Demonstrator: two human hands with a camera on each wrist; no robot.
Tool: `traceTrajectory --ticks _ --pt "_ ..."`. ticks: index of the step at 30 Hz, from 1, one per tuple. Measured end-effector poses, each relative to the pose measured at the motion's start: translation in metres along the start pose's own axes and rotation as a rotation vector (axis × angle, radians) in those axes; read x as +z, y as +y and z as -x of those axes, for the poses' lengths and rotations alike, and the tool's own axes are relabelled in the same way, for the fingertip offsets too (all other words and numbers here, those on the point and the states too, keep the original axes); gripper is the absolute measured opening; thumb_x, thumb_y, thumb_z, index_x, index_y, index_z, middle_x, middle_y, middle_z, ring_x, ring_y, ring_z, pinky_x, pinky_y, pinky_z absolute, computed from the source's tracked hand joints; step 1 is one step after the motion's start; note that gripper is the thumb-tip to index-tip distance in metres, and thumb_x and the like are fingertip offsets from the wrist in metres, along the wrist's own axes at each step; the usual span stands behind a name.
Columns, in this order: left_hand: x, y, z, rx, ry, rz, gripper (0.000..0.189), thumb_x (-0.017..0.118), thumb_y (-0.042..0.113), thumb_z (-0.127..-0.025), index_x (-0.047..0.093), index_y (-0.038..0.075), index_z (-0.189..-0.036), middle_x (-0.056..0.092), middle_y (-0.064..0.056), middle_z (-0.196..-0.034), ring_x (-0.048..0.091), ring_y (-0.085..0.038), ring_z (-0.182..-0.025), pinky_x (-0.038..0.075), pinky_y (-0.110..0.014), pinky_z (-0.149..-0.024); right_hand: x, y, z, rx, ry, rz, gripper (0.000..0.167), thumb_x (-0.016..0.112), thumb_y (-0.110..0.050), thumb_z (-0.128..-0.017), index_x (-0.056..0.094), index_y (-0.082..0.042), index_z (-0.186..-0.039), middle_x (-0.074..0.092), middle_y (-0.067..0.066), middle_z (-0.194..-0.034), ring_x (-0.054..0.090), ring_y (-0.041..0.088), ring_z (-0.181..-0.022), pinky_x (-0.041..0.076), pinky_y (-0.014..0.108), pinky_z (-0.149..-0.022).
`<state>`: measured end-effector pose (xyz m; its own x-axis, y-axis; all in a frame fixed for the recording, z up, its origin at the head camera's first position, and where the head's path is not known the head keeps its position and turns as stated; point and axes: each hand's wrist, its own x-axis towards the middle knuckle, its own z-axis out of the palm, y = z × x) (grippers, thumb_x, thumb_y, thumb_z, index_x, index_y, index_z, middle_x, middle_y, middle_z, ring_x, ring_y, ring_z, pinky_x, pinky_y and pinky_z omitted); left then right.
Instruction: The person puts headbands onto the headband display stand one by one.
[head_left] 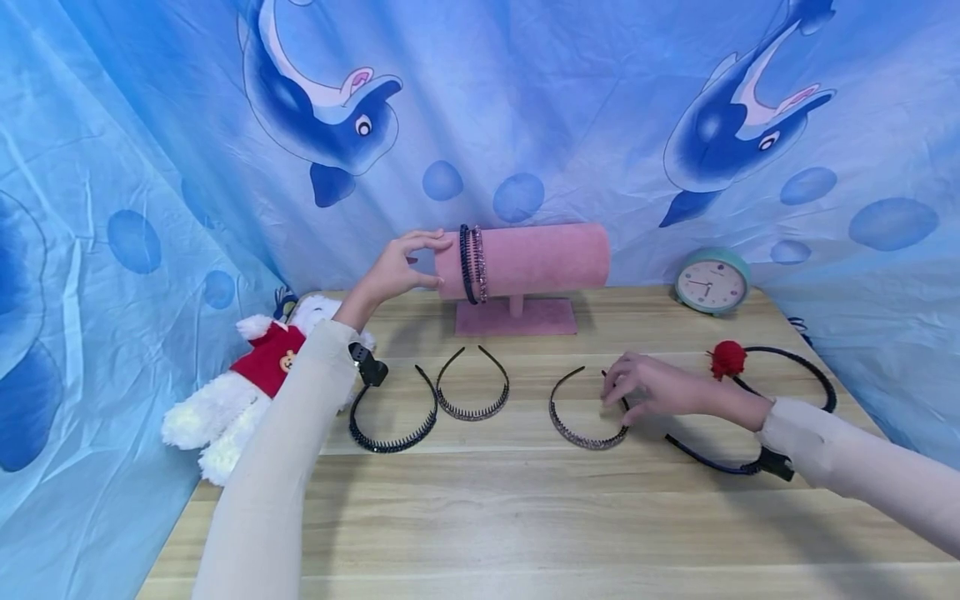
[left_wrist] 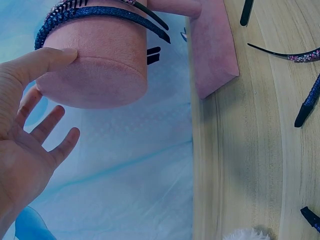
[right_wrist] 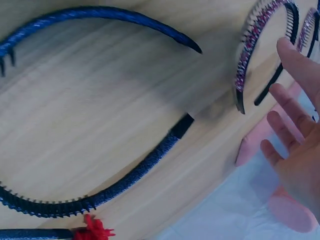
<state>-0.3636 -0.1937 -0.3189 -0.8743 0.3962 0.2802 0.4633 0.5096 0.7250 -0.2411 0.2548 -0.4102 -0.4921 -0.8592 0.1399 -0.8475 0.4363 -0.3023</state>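
On the wood-grain tabletop [head_left: 480, 525], head view, a glittery pink-and-silver toothed headband [head_left: 588, 443] is lying beneath the right hand [head_left: 652, 387]. Left wrist view: the left hand [left_wrist: 22, 145], fingers spread, is touching a pink velvety cylindrical stand [left_wrist: 100, 80]. Right wrist view: fingers are standing apart, contact unclear.

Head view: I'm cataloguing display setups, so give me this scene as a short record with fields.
Left grip: holds one end of the pink roll
Right grip: over a speckled headband; contact unclear
On roll: dark blue band, pinkish band
Back right: clock
Left side: plush toy
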Motion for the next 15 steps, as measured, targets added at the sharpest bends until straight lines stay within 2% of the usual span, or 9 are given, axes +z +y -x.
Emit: traceTrajectory --ticks 6,15 --pt "0.0 0.001 0.0 -0.001 0.002 -0.006 0.069 0.085 0.001 -0.076 0.061 0.013 -0.14 0.043 -0.008 -0.161 0.035 -0.028 -0.15 0.035 -0.061 -0.118 0.015 0.001 0.005 -0.074 -0.007 0.014 0.032 0.093 -0.018 -0.066 0.083 -0.024 -0.096 0.072 0.0 -0.104 0.057 0.019 -0.1 0.053 0.036 -0.083" --pt "0.0 -0.003 -0.001 0.003 0.008 -0.015 0.069 0.085 0.001 -0.076 0.062 0.013 -0.139 0.044 -0.005 -0.161 0.036 -0.027 -0.149 0.037 -0.058 -0.117 0.031 -0.001 0.005 -0.136 0.028 0.025 0.028 0.093 -0.013 -0.063 0.082 -0.024 -0.086 0.071 -0.002 -0.094 0.055 0.013 -0.093 0.052 0.029 -0.078"
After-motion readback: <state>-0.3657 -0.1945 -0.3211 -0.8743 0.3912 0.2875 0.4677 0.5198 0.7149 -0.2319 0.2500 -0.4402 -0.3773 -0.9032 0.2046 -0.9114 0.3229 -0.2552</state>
